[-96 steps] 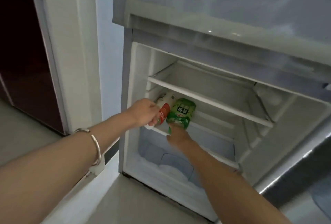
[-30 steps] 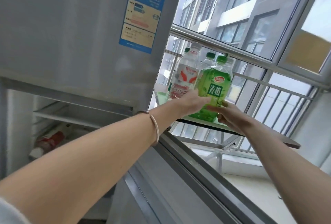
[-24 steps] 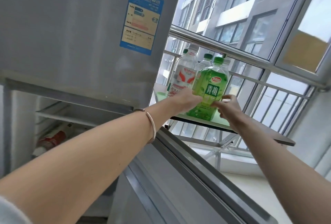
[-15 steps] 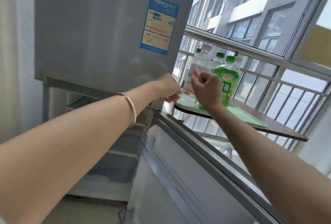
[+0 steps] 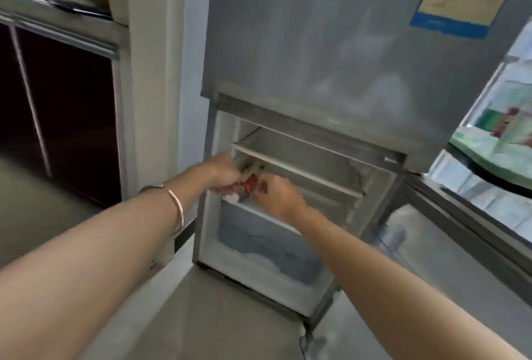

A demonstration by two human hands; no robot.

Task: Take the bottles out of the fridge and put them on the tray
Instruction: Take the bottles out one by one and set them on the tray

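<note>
While we reach into the fridge (image 5: pixel 288 135), our left hand (image 5: pixel 224 171) closes its grip on the lying bottle (image 5: pixel 244 188); our right hand (image 5: pixel 277 195), curled beside it, seems empty. Wet plastic could slip before the tray (image 5: pixel 489 155).

1. Both bare forearms stretch forward and downward, converging.
2. Left hand (image 5: pixel 223 169), a bangle on its wrist, has its fingers curled closed.
3. Right hand (image 5: pixel 280 195) is loosely curled beside it; its grip is unclear.

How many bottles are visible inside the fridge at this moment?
1: a red-labelled bottle lying on the middle shelf, between both hands. Blur and hands may hide others.
</note>
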